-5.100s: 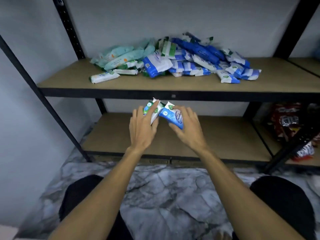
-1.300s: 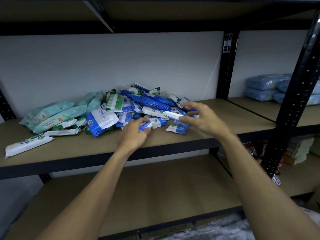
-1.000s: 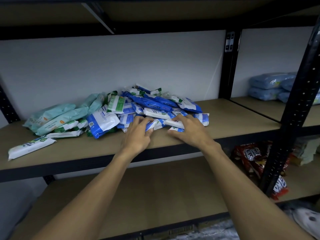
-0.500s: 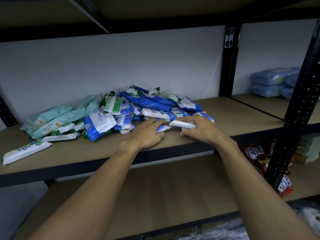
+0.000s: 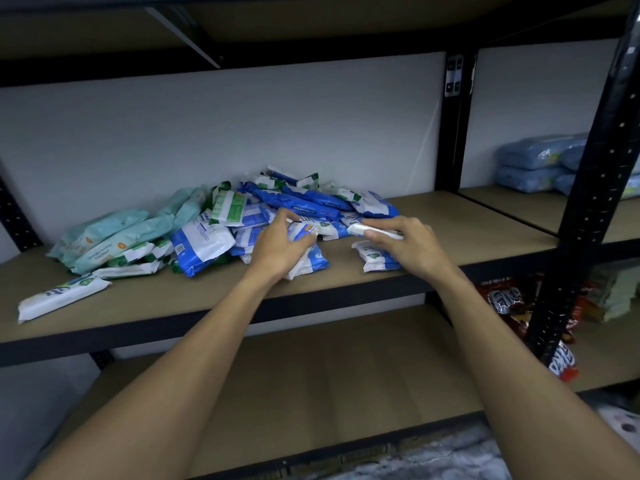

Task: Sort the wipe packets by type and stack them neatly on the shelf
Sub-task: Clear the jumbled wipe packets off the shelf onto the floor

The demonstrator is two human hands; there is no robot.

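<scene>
Nearest, beneath both forearms, a lower shelf board (image 5: 311,375) is seen, and red snack bags (image 5: 505,301) are stored below and to the right of the right hand (image 5: 412,244). Above this, the left hand (image 5: 277,247) is held over the front part of the shelf (image 5: 450,223), with its fingers and thumb curled round a blue-and-white packet (image 5: 306,233). Another packet (image 5: 311,264) lies on the shelf under that hand's fingers. The right hand is held near the left, apart from it, and a slim white packet (image 5: 374,232) is pinched between its thumb and fingers, one end pointed toward the left hand. Under the right hand's fingers a flat packet (image 5: 375,260) is laid on the shelf. Just beyond both hands a loose pile of blue packets (image 5: 311,202) is heaped. To the left of the left hand a large blue-and-white pack (image 5: 201,245) is leaned against the pile, teal packs (image 5: 114,233) are piled further left, and a lone white packet (image 5: 59,296) lies furthest left, near the shelf's front edge. Far to the right, past a black upright (image 5: 588,202), light blue bundles (image 5: 540,161) are stacked on the neighbouring shelf.
</scene>
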